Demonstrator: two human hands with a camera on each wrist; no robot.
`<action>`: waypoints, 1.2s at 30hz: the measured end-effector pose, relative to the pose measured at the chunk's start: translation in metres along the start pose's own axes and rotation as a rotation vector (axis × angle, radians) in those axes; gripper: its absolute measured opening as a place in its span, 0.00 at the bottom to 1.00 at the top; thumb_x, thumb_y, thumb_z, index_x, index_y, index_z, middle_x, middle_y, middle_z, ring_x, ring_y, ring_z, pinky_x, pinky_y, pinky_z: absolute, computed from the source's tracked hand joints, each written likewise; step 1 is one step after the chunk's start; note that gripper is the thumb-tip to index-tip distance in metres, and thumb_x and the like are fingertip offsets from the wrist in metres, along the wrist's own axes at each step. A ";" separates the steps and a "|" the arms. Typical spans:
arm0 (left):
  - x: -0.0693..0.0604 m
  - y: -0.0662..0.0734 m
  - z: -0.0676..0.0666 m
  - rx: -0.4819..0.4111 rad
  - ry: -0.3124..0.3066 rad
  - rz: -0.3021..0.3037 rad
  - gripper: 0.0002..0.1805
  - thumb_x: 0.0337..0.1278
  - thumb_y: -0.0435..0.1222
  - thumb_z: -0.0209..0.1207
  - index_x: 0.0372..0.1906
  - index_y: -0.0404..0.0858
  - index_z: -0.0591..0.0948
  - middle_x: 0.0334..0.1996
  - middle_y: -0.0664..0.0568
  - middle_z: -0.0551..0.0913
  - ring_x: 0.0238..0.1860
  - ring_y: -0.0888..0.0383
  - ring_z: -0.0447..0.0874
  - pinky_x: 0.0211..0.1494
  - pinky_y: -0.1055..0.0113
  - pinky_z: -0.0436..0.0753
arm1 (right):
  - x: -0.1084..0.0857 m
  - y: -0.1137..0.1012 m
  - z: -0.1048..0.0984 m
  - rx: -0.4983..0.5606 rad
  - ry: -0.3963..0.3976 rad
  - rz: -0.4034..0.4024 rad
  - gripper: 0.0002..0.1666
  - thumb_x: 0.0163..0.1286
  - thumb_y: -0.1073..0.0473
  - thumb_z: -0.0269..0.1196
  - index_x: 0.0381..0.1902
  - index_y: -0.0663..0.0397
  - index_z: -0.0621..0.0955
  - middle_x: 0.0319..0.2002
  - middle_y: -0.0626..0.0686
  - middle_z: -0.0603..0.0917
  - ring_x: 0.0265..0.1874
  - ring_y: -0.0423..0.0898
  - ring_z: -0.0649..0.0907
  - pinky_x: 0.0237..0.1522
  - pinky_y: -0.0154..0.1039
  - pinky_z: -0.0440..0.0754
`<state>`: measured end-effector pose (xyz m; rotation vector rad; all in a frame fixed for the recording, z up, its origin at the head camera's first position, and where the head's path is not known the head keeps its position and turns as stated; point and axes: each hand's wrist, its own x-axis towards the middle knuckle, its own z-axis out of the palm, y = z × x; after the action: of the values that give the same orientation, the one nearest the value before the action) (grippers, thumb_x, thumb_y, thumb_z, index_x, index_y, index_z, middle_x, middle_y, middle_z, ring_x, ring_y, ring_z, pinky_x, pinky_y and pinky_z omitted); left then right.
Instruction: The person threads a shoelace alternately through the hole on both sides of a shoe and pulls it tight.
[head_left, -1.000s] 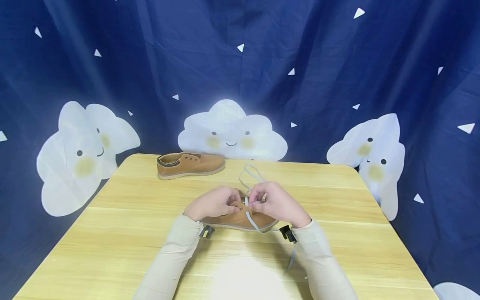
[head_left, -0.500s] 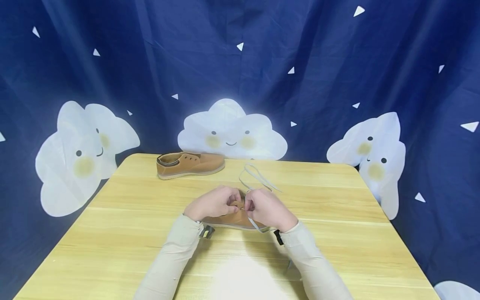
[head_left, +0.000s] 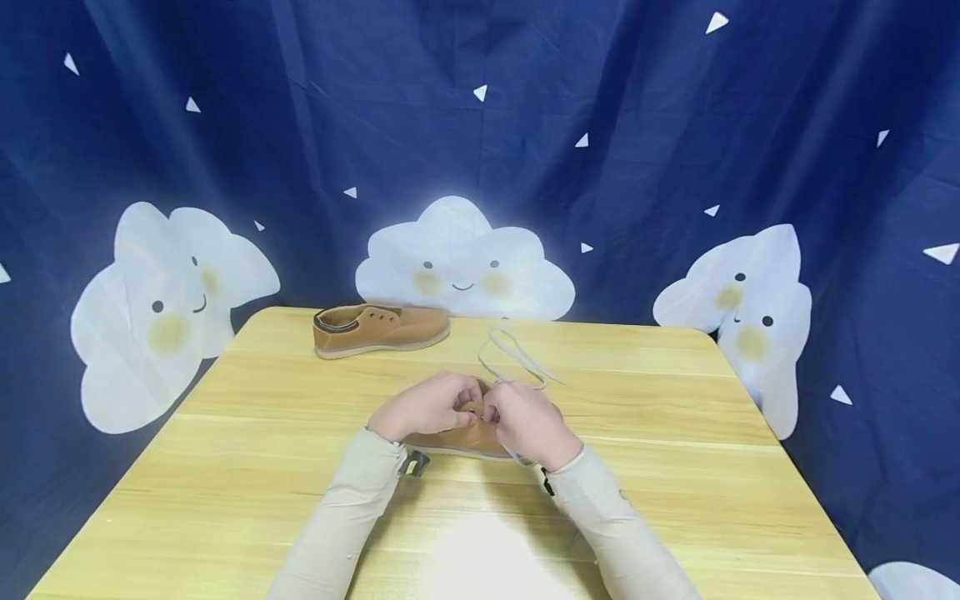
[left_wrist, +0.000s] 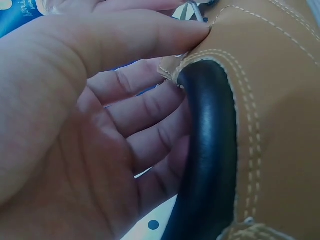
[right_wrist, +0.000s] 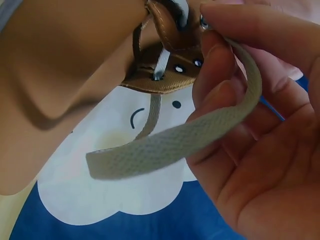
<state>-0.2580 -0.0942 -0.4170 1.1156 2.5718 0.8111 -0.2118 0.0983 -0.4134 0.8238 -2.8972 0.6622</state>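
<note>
A tan shoe (head_left: 465, 442) stands at the middle of the table under both hands. My left hand (head_left: 429, 407) grips its eyelet flap; in the left wrist view the thumb lies on the flap's outer side while the other fingers reach inside, past the black collar (left_wrist: 212, 130). With thumb and forefinger, my right hand (head_left: 531, 423) pinches a light grey shoelace (right_wrist: 200, 130) close by an eyelet. In the right wrist view the lace passes through another eyelet on the far flap and bends across in front of the fingers. The fingertips partly hide the pinched part.
A second tan shoe (head_left: 382, 332), unlaced, stands at the table's back left. Behind the hands, a loop of the shoelace (head_left: 517, 354) lies on the wooden table (head_left: 187, 500). A dark blue curtain (head_left: 637, 100) with clouds hangs behind.
My right hand has moved left and slightly down, its fingers now closer to the flap's eyelets. The lace's far loop has swung a strand rightward onto the table. The left hand stays put.
</note>
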 end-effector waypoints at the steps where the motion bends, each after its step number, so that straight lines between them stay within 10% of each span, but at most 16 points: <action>1: 0.000 0.000 0.000 -0.002 -0.002 -0.002 0.08 0.61 0.29 0.66 0.45 0.37 0.84 0.22 0.59 0.74 0.24 0.65 0.69 0.30 0.72 0.72 | 0.000 -0.001 0.001 -0.014 0.003 0.006 0.12 0.55 0.76 0.69 0.25 0.53 0.86 0.31 0.46 0.85 0.30 0.39 0.80 0.31 0.32 0.81; 18: 0.001 0.002 0.004 -0.055 -0.031 -0.059 0.11 0.62 0.27 0.58 0.47 0.35 0.86 0.22 0.58 0.72 0.21 0.64 0.66 0.28 0.73 0.67 | 0.002 -0.008 0.011 -0.152 0.106 -0.085 0.27 0.52 0.78 0.66 0.09 0.47 0.68 0.19 0.44 0.68 0.22 0.38 0.67 0.20 0.28 0.64; 28: 0.001 -0.004 0.005 -0.203 -0.046 -0.127 0.15 0.65 0.29 0.56 0.51 0.31 0.86 0.17 0.60 0.71 0.16 0.65 0.64 0.23 0.75 0.67 | 0.003 -0.007 0.007 -0.086 0.037 -0.075 0.20 0.56 0.74 0.70 0.13 0.48 0.81 0.24 0.45 0.78 0.25 0.39 0.73 0.25 0.29 0.73; 33: 0.003 -0.003 0.006 -0.227 -0.029 -0.120 0.15 0.65 0.29 0.55 0.52 0.32 0.87 0.17 0.58 0.74 0.14 0.65 0.63 0.21 0.74 0.66 | 0.002 0.011 -0.020 0.115 -0.120 -0.060 0.05 0.62 0.62 0.75 0.36 0.51 0.88 0.34 0.49 0.86 0.36 0.44 0.81 0.39 0.39 0.82; 36: 0.005 -0.001 0.006 -0.218 -0.006 -0.132 0.15 0.66 0.30 0.56 0.52 0.32 0.87 0.28 0.52 0.86 0.14 0.65 0.63 0.23 0.73 0.69 | -0.005 0.033 -0.039 0.197 -0.148 -0.002 0.24 0.62 0.58 0.76 0.56 0.58 0.84 0.49 0.57 0.88 0.49 0.54 0.85 0.53 0.51 0.84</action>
<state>-0.2597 -0.0889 -0.4222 0.8731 2.4500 1.0230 -0.2269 0.1427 -0.3913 0.9345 -2.9952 0.9376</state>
